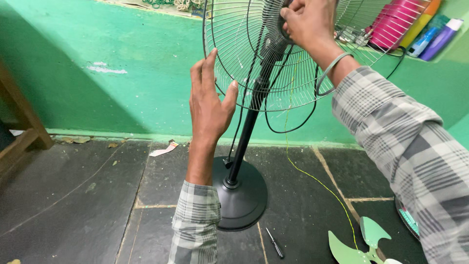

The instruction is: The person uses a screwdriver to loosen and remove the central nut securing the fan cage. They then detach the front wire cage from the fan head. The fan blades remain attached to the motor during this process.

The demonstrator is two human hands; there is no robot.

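Observation:
A pedestal fan stands in front of me, with a round black base [242,195] and a black pole [246,132]. Its wire rear grille [244,44] is mounted at the top, with no blades on it. My left hand [209,100] is open, its fingers spread against the grille's lower left rim. My right hand [308,22] reaches into the grille's centre and grips the dark motor hub [281,34]. A metal bangle [332,68] sits on that wrist. Both sleeves are grey checked.
A green fan blade [359,244] lies on the dark stone floor at lower right, a small screwdriver [275,243] beside the base. A yellow-green wire [312,176] trails across the floor. Bottles [430,29] stand on a shelf upper right. A wooden furniture leg [22,122] is left.

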